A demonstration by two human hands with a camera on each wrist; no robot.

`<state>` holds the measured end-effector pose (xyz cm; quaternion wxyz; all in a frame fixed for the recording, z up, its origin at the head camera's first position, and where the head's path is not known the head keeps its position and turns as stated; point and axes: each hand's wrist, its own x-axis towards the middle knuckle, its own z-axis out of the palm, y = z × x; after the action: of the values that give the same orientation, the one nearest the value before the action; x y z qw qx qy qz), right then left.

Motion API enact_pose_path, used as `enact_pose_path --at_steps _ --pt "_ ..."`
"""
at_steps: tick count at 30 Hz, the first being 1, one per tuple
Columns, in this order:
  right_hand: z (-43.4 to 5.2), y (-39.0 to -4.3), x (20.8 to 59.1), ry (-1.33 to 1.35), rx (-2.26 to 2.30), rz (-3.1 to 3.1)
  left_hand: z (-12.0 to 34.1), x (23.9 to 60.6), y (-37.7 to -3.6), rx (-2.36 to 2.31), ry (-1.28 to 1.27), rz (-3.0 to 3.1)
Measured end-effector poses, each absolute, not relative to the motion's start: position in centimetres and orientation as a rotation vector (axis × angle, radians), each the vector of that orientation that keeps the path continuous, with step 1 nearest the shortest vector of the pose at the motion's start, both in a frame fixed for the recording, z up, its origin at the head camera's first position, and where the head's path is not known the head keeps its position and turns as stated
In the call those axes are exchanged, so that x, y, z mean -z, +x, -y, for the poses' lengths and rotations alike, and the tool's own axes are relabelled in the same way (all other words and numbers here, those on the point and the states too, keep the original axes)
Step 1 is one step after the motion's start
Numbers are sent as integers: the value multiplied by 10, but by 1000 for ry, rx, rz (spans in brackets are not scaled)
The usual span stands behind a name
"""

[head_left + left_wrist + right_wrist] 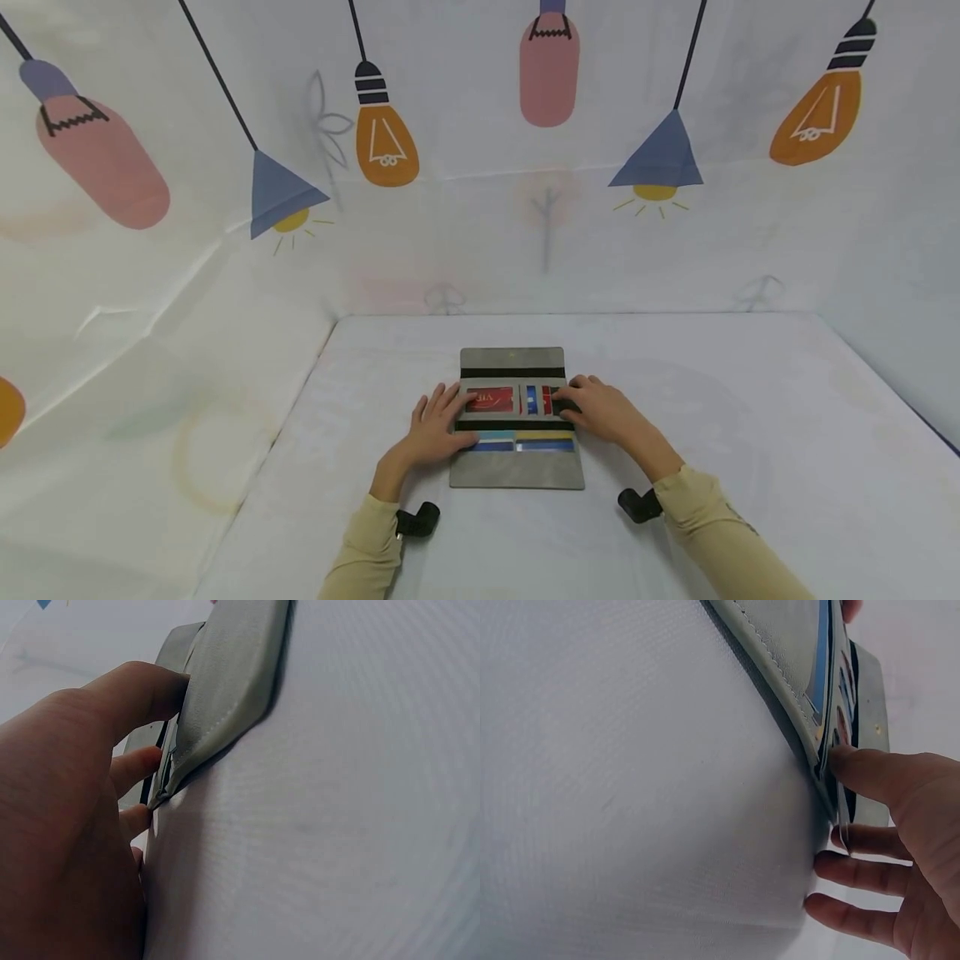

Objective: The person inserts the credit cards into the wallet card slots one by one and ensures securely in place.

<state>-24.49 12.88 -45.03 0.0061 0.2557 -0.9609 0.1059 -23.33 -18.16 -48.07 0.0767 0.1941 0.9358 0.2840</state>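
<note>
White cloth over the table (750,433), lamp-print backdrop (285,192) all round, and right in the middle lies a grey wallet (517,467), folded out flat and showing its card slots. A red card (491,398) sits in the upper row, with a blue card (532,399) and another red-edged one beside it; pale blue and yellow card edges (525,436) peek out of the row below.

The left hand (435,429) rests on the wallet's left edge, fingers straight and spread, fingertips lying over the end of the red card. From the left wrist view the thumb (142,690) presses against the wallet's grey flap (225,697), so this hand steadies rather than grips. The right hand (600,408) covers the right end of the upper row; its fingers (870,772) reach into the pocket edge there, the others hanging loose below. It looks as if a fingertip works at a card's edge, though whether it pinches one I cannot tell from these angles.

My read: the wallet is open and held down, the cards are all seated in their slots, none is out on the cloth. Pulling or seating a card on the right is the step in hand; the rest is not yet done.
</note>
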Motion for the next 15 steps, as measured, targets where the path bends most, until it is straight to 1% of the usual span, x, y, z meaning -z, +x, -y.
enact_pose_path --at_steps 15 --pt "-143 -242 454 772 -308 3021 183 482 -233 -848 585 -2809"
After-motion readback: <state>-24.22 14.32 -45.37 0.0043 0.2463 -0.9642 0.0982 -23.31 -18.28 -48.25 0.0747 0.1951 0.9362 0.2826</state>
